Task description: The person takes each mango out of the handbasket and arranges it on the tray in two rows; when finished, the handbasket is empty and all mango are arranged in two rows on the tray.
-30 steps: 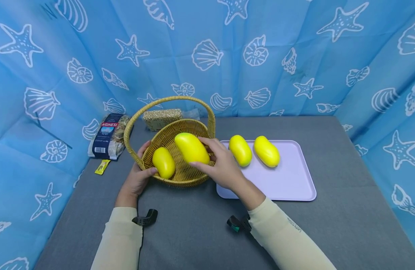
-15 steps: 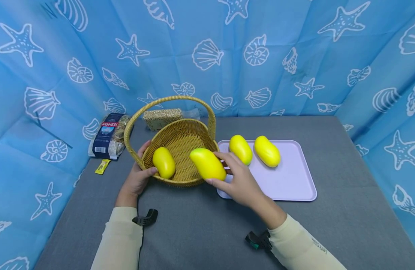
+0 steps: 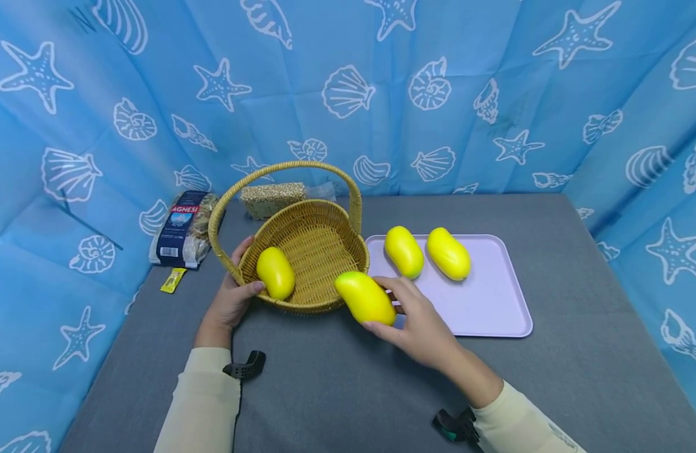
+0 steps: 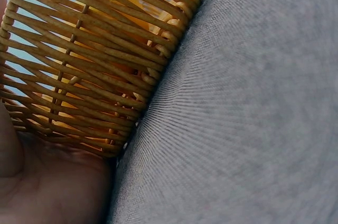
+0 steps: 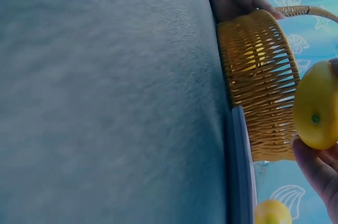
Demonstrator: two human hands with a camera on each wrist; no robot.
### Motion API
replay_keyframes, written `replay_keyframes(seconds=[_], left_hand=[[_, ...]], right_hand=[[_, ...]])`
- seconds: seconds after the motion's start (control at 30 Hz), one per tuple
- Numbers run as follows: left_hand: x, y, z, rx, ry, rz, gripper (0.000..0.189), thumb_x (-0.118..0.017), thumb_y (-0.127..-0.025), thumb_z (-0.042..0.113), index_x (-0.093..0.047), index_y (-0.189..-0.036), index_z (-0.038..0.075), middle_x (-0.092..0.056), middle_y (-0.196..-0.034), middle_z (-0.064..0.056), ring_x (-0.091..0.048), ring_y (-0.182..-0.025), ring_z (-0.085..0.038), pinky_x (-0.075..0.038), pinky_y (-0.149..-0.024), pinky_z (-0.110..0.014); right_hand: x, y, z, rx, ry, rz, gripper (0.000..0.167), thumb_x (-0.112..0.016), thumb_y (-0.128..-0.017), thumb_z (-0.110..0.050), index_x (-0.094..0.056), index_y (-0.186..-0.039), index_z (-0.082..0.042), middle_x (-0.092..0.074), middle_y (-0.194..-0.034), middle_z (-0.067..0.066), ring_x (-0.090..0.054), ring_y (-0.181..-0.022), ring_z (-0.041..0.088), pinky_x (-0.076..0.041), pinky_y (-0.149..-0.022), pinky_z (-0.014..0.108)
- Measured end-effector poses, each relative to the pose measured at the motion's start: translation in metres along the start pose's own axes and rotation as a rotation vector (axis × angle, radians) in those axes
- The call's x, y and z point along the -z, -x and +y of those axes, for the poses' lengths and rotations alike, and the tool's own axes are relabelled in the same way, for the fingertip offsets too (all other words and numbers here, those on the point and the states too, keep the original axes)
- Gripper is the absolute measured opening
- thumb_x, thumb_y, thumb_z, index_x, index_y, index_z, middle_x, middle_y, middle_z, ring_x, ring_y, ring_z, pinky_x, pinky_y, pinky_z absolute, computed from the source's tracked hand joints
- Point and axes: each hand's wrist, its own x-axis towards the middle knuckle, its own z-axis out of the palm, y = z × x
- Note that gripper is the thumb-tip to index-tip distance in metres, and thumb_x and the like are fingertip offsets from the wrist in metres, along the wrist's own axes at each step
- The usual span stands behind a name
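Observation:
In the head view a woven basket [image 3: 319,258] with a tall hooped handle stands left of centre. My left hand [image 3: 226,308] grips its left rim, thumb over the edge; the palm also shows against the weave in the left wrist view. One yellow mango [image 3: 276,274] lies inside, at the basket's left. My right hand [image 3: 421,324] holds another mango [image 3: 366,299], greenish at one tip, between thumb and fingers, by the basket's front right rim. In the right wrist view this held mango [image 5: 317,108] shows its stem end. Two more mangoes, one left [image 3: 404,251] and one right [image 3: 448,254], lie on the lilac tray.
The lilac tray [image 3: 489,308] lies right of the basket on the grey table [image 3: 325,390]. Behind the basket is a packet of grains [image 3: 273,199]. A pasta bag [image 3: 183,229] and a small yellow sachet [image 3: 173,280] lie at the left. A blue shell-print curtain [image 3: 348,138] surrounds the table.
My right hand has carried its mango from over the basket to the right and toward me, to the front right rim. The left hand and the basket have stayed in place.

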Motion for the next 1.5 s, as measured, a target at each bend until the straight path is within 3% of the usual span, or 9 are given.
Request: replay_keyframes(seconds=[0.27, 0.47, 0.73, 0.97, 1.33, 1.5], left_hand=[[-0.001, 0.0, 0.001, -0.005, 0.003, 0.0, 0.098, -0.073, -0.095, -0.005, -0.02, -0.175, 0.017, -0.026, -0.177, -0.009, -0.027, -0.158, -0.029, -0.024, -0.124, -0.036], [-0.002, 0.001, 0.001, -0.003, 0.008, -0.001, 0.098, -0.073, -0.094, -0.006, -0.022, -0.175, 0.019, -0.026, -0.177, -0.01, -0.028, -0.157, -0.029, -0.026, -0.123, -0.034], [-0.001, 0.0, -0.001, -0.011, 0.009, -0.007, 0.097, -0.073, -0.095, -0.005, -0.024, -0.174, 0.02, -0.026, -0.177, -0.01, -0.027, -0.158, -0.029, -0.025, -0.124, -0.035], [-0.001, 0.0, 0.0, -0.018, 0.018, -0.013, 0.095, -0.073, -0.096, -0.006, -0.028, -0.173, 0.023, -0.025, -0.177, -0.011, -0.026, -0.158, -0.029, -0.024, -0.124, -0.035], [0.0, 0.0, -0.003, -0.02, 0.011, -0.008, 0.098, -0.075, -0.095, -0.005, -0.023, -0.175, 0.019, -0.027, -0.176, -0.011, -0.028, -0.158, -0.029, -0.026, -0.123, -0.034], [0.0, -0.001, -0.002, -0.019, 0.007, -0.004, 0.1, -0.076, -0.095, -0.004, -0.02, -0.175, 0.016, -0.027, -0.176, -0.01, -0.027, -0.158, -0.029, -0.026, -0.123, -0.034]], right_hand=[[0.008, 0.012, 0.006, -0.072, 0.052, -0.031, 0.076, -0.091, -0.092, -0.028, -0.053, -0.156, -0.01, -0.059, -0.146, 0.006, -0.062, -0.12, 0.023, -0.059, -0.095, 0.044], [0.016, 0.016, 0.017, -0.1, 0.091, -0.006, 0.075, -0.091, -0.092, -0.026, -0.055, -0.155, -0.008, -0.062, -0.142, 0.009, -0.063, -0.117, 0.024, -0.059, -0.092, 0.047], [0.028, 0.018, 0.024, -0.254, 0.182, -0.01, 0.075, -0.091, -0.092, -0.03, -0.056, -0.153, -0.006, -0.063, -0.139, 0.012, -0.064, -0.113, 0.028, -0.056, -0.096, 0.052], [0.032, 0.019, 0.021, -0.329, 0.243, -0.029, 0.072, -0.089, -0.093, -0.033, -0.06, -0.149, 0.0, -0.064, -0.135, 0.016, -0.063, -0.112, 0.03, -0.054, -0.095, 0.055], [0.036, 0.019, 0.026, -0.37, 0.283, -0.062, 0.074, -0.086, -0.095, -0.037, -0.057, -0.151, 0.001, -0.064, -0.131, 0.017, -0.062, -0.108, 0.028, -0.054, -0.093, 0.054], [0.039, 0.02, 0.025, -0.371, 0.282, -0.084, 0.075, -0.084, -0.096, -0.037, -0.055, -0.153, 0.002, -0.064, -0.137, 0.019, -0.062, -0.111, 0.03, -0.053, -0.095, 0.055]])
